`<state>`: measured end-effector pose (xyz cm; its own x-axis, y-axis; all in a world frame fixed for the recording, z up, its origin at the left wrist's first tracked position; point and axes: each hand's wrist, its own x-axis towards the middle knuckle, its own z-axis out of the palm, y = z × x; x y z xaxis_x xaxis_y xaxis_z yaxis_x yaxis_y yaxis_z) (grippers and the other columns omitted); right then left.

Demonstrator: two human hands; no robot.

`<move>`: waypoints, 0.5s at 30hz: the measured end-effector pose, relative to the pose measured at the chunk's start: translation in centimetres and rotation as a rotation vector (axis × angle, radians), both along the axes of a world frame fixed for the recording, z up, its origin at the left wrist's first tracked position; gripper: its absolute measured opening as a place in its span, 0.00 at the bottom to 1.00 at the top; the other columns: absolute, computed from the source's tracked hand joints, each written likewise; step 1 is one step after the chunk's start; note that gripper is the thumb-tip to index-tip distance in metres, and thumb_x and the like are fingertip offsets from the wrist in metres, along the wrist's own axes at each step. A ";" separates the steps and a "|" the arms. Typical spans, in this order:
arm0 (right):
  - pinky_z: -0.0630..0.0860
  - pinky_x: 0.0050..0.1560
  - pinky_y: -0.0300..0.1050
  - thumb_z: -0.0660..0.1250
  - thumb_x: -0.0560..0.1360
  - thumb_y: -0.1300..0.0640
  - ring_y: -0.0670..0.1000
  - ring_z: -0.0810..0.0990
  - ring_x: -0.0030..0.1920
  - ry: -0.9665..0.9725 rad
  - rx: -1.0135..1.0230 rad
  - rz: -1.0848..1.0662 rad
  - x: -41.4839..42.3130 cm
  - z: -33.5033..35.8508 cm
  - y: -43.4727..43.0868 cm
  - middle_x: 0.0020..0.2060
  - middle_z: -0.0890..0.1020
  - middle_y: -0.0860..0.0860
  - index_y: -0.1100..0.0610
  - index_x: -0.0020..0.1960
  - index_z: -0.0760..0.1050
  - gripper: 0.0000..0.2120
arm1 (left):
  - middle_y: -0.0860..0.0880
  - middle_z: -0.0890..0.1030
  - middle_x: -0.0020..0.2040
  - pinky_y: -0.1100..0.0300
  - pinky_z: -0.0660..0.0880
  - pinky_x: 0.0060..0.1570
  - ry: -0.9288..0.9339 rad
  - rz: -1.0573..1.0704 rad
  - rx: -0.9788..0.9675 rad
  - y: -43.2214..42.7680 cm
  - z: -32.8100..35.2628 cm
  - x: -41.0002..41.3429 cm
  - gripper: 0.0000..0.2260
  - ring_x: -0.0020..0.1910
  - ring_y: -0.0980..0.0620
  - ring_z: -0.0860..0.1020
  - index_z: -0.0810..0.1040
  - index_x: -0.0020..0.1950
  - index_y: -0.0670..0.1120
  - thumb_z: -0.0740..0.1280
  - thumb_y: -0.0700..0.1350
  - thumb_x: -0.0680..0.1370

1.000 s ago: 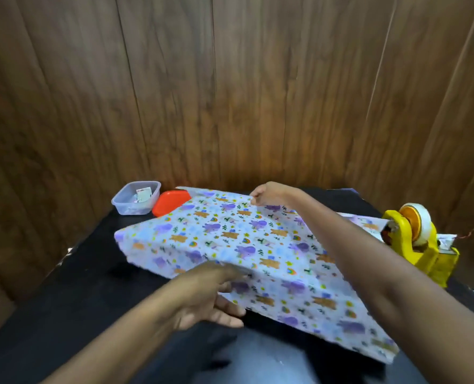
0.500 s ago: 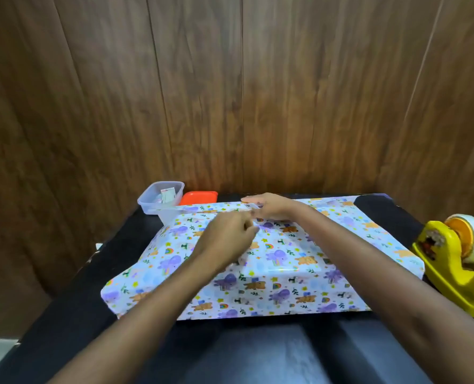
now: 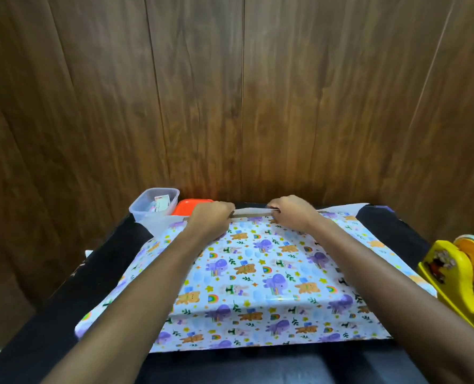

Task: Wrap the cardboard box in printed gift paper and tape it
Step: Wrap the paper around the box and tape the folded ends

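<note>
Black desk (image 3: 36, 342), wood wall (image 3: 230, 106). My left hand (image 3: 212, 218), right hand (image 3: 291, 214), set apart, both gripping gift paper (image 3: 258, 273) at far edge.

Gift paper (image 3: 260, 275): glossy and pale, printed with purple elephants, orange bears, rainbows and stars; draped printed side up over the box, its near flap folded down the front.
Cardboard box (image 3: 251, 214): lying flat, almost wholly covered (only a brown strip along its far edge shows).
Tape dispenser (image 3: 457, 284): yellow, upright, roll on an orange core, just beside the paper's right edge.
</note>
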<state>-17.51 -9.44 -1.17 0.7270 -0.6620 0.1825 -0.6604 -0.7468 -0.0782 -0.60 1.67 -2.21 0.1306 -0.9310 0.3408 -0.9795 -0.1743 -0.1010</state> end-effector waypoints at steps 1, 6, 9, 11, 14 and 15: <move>0.75 0.49 0.49 0.55 0.79 0.59 0.57 0.78 0.52 0.016 -0.023 -0.034 -0.1 0.0 -0.3 0.54 0.81 0.57 0.57 0.58 0.77 0.14 | 0.47 0.81 0.45 0.56 0.63 0.33 -0.035 0.007 -0.023 -0.1 -0.2 -0.1 0.06 0.44 0.44 0.78 0.75 0.48 0.46 0.60 0.39 0.75; 0.63 0.59 0.47 0.59 0.79 0.54 0.52 0.69 0.62 -0.028 -0.287 -0.017 -0.6 0.3 0.6 0.59 0.75 0.50 0.54 0.63 0.73 0.14 | 0.47 0.82 0.46 0.56 0.66 0.35 -0.108 0.033 -0.040 -0.4 -0.5 -0.1 0.10 0.45 0.45 0.78 0.76 0.53 0.46 0.61 0.39 0.75; 0.63 0.62 0.44 0.64 0.76 0.49 0.52 0.68 0.62 -0.264 -0.282 0.109 -1.4 1.4 5.3 0.60 0.73 0.50 0.55 0.64 0.72 0.18 | 0.46 0.82 0.46 0.55 0.65 0.36 -0.109 0.033 -0.059 -0.4 -0.8 0.1 0.10 0.45 0.43 0.78 0.76 0.54 0.46 0.61 0.39 0.74; 0.61 0.66 0.42 0.66 0.74 0.43 0.51 0.66 0.66 -0.189 0.016 0.267 -3.1 1.4 9.6 0.66 0.70 0.51 0.54 0.67 0.69 0.26 | 0.45 0.81 0.47 0.55 0.64 0.35 -0.088 0.032 -0.057 -0.3 -0.8 0.0 0.10 0.46 0.42 0.78 0.75 0.53 0.46 0.60 0.39 0.74; 0.48 0.74 0.44 0.65 0.71 0.37 0.48 0.49 0.76 0.176 0.239 0.358 -5.8 -0.1 13.5 0.77 0.52 0.47 0.47 0.76 0.53 0.40 | 0.43 0.81 0.48 0.55 0.64 0.36 -0.010 0.014 -0.033 0.0 -0.1 -0.4 0.08 0.47 0.40 0.78 0.75 0.52 0.46 0.59 0.39 0.75; 0.45 0.75 0.48 0.65 0.72 0.37 0.48 0.46 0.77 0.236 0.193 0.361 -6.3 -0.7 13.8 0.77 0.48 0.47 0.45 0.77 0.50 0.40 | 0.42 0.80 0.49 0.56 0.64 0.37 0.038 0.013 -0.022 0.0 0.2 -0.7 0.08 0.48 0.39 0.78 0.76 0.51 0.46 0.59 0.40 0.76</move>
